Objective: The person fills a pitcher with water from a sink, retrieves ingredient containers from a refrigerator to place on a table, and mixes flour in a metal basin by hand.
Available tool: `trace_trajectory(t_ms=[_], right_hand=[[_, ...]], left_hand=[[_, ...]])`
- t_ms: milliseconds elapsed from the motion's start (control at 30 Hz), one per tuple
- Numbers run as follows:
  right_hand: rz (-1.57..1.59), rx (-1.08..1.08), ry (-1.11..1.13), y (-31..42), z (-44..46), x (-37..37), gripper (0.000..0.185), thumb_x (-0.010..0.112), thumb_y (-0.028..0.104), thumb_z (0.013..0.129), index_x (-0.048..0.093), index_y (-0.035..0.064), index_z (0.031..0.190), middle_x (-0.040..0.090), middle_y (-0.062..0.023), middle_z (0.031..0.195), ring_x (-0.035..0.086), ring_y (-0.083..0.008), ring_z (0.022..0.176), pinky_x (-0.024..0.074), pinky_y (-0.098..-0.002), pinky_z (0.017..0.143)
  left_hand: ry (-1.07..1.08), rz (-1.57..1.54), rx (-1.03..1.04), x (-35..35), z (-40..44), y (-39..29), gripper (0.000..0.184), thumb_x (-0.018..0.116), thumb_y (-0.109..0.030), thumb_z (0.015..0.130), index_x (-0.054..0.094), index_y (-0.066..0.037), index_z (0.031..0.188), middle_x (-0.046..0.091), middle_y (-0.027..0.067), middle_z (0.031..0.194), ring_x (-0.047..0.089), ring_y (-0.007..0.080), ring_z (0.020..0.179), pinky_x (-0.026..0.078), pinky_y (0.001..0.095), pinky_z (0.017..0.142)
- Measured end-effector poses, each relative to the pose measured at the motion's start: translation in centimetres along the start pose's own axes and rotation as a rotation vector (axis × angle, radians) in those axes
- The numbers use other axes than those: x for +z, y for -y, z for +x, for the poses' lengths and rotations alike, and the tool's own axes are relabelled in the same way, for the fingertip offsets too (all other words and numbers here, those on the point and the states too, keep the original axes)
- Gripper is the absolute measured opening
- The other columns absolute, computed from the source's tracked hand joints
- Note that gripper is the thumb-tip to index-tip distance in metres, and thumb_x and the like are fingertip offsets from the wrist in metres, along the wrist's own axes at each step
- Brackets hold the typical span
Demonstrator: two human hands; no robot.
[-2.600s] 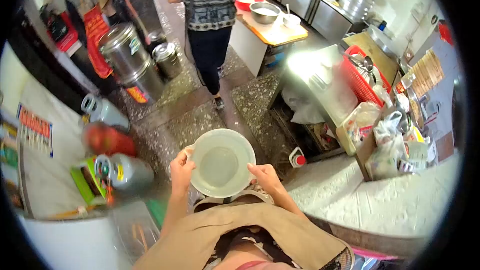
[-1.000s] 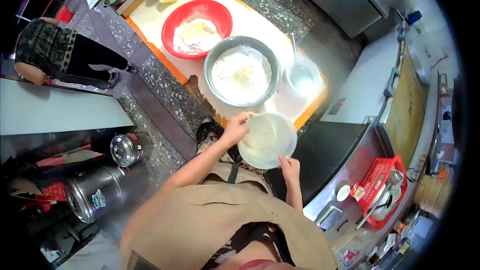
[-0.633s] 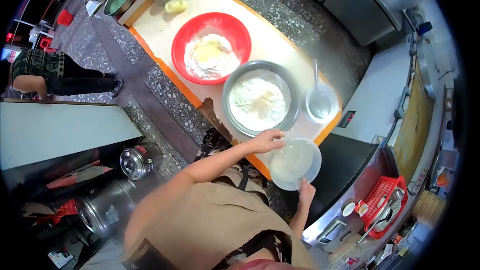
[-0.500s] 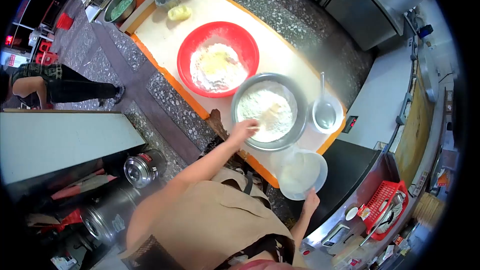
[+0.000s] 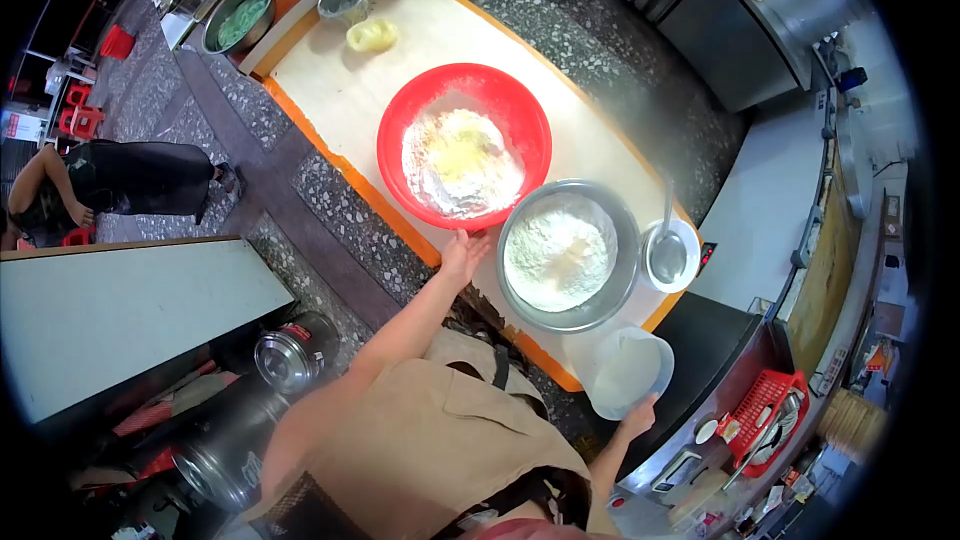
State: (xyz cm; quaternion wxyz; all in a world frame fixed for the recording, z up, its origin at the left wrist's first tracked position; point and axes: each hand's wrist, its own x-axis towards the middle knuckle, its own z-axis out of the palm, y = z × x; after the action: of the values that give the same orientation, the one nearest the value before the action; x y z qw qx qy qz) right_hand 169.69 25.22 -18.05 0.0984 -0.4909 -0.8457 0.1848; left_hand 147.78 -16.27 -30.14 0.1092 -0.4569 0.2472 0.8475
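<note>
The right hand point(image 5: 637, 420) pinches the rim of a translucent bowl point(image 5: 628, 373) at the table's point(image 5: 350, 85) near edge; its contents are unclear. The left hand point(image 5: 466, 256), fingers loosely spread, meets the red bowl's point(image 5: 522, 122) rim, fingertips partly hidden. That bowl and the adjacent metal bowl point(image 5: 624, 276) hold pale powder point(image 5: 462, 175).

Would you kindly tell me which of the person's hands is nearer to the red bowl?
Left. The left hand is at the near edge of the red bowl; the right hand is farther away, beyond the metal bowl, holding a translucent bowl.
</note>
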Motion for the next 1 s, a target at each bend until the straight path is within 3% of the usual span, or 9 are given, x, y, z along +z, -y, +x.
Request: trace_trajectory(t_ms=[133, 267, 333, 433, 500, 600, 700, 933, 1000], right_hand=[[0.084, -0.021, 0.025, -0.6, 0.2, -0.2, 0.059, 0.042, 0.045, 0.092, 0.060, -0.0084, 0.074, 0.061, -0.0202, 0.066, 0.055, -0.0323, 0.059, 0.0408, -0.0448, 0.059], [0.082, 0.049, -0.076, -1.8, 0.3, 1.2, 0.052, 0.046, 0.039, 0.092, 0.060, -0.0072, 0.071, 0.057, -0.0149, 0.060, 0.051, -0.0222, 0.055, 0.0397, -0.0395, 0.055], [0.186, 0.040, -0.050, -0.6, 0.0, 0.4, 0.045, 0.055, 0.032, 0.089, 0.055, -0.0080, 0.068, 0.052, -0.0152, 0.057, 0.046, -0.0199, 0.055, 0.0379, -0.0389, 0.054], [0.019, 0.003, -0.088, -1.9, 0.1, 0.7, 0.044, 0.053, 0.035, 0.088, 0.059, -0.0046, 0.070, 0.055, -0.0204, 0.065, 0.056, -0.0350, 0.062, 0.0411, -0.0417, 0.059], [0.092, 0.032, -0.105, -1.3, -0.2, 0.4, 0.044, 0.054, 0.038, 0.087, 0.061, -0.0027, 0.071, 0.056, -0.0181, 0.064, 0.057, -0.0312, 0.060, 0.0435, -0.0401, 0.059], [0.122, 0.084, -0.082, -0.5, -0.5, 0.0, 0.043, 0.057, 0.039, 0.084, 0.064, -0.0006, 0.070, 0.056, -0.0153, 0.063, 0.058, -0.0280, 0.060, 0.0443, -0.0378, 0.058], [0.197, 0.116, -0.091, -1.4, -0.5, 0.8, 0.045, 0.055, 0.043, 0.083, 0.064, 0.0017, 0.070, 0.058, -0.0164, 0.069, 0.059, -0.0325, 0.066, 0.0454, -0.0407, 0.062], [0.200, 0.111, -0.137, -1.1, -0.7, 0.6, 0.052, 0.053, 0.050, 0.080, 0.063, 0.0014, 0.064, 0.059, -0.0192, 0.072, 0.060, -0.0367, 0.070, 0.0473, -0.0434, 0.063], [0.205, 0.132, -0.134, -0.4, -0.9, 0.0, 0.050, 0.054, 0.047, 0.081, 0.063, 0.0008, 0.065, 0.059, -0.0184, 0.071, 0.059, -0.0356, 0.069, 0.0464, -0.0423, 0.062]], left_hand=[[0.110, -0.061, 0.204, -0.2, 1.6, 0.1, 0.029, 0.041, -0.026, 0.096, 0.044, 0.000, 0.110, 0.059, 0.0140, 0.095, 0.062, 0.0286, 0.086, 0.053, 0.0367, 0.078], [0.170, 0.033, 0.396, 0.0, 4.9, -3.2, 0.017, 0.044, -0.017, 0.093, 0.051, -0.003, 0.102, 0.061, 0.0122, 0.096, 0.062, 0.0254, 0.084, 0.054, 0.0358, 0.073], [0.214, 0.042, 0.241, -3.2, 11.3, -6.2, 0.023, 0.045, -0.019, 0.091, 0.053, -0.004, 0.106, 0.062, 0.0103, 0.097, 0.060, 0.0231, 0.091, 0.050, 0.0334, 0.079], [0.162, 0.253, 0.468, 0.2, 11.9, -10.6, 0.026, 0.044, -0.022, 0.091, 0.054, -0.005, 0.108, 0.062, 0.0085, 0.097, 0.059, 0.0184, 0.084, 0.049, 0.0290, 0.074], [0.237, 0.224, 0.429, -1.4, 16.7, -13.5, 0.024, 0.045, -0.018, 0.089, 0.054, -0.006, 0.108, 0.060, 0.0060, 0.093, 0.057, 0.0175, 0.080, 0.048, 0.0295, 0.072], [0.238, 0.171, 0.400, -1.0, 15.2, -14.6, 0.024, 0.044, -0.015, 0.088, 0.053, 0.000, 0.104, 0.060, 0.0100, 0.092, 0.058, 0.0200, 0.084, 0.049, 0.0270, 0.079], [0.194, 0.122, 0.247, -0.8, 18.1, -15.9, 0.033, 0.046, -0.028, 0.087, 0.049, -0.003, 0.110, 0.055, 0.0090, 0.104, 0.054, 0.0193, 0.095, 0.045, 0.0291, 0.086], [0.126, 0.530, -0.140, 1.2, 2.9, -4.5, 0.076, 0.048, -0.063, 0.079, 0.032, -0.014, 0.136, 0.032, 0.0048, 0.142, 0.033, 0.0210, 0.129, 0.032, 0.0413, 0.101], [0.173, 0.506, -0.197, 0.7, 2.2, -2.5, 0.074, 0.043, -0.061, 0.083, 0.029, -0.014, 0.139, 0.024, 0.0049, 0.146, 0.022, 0.0231, 0.134, 0.024, 0.0418, 0.105]])
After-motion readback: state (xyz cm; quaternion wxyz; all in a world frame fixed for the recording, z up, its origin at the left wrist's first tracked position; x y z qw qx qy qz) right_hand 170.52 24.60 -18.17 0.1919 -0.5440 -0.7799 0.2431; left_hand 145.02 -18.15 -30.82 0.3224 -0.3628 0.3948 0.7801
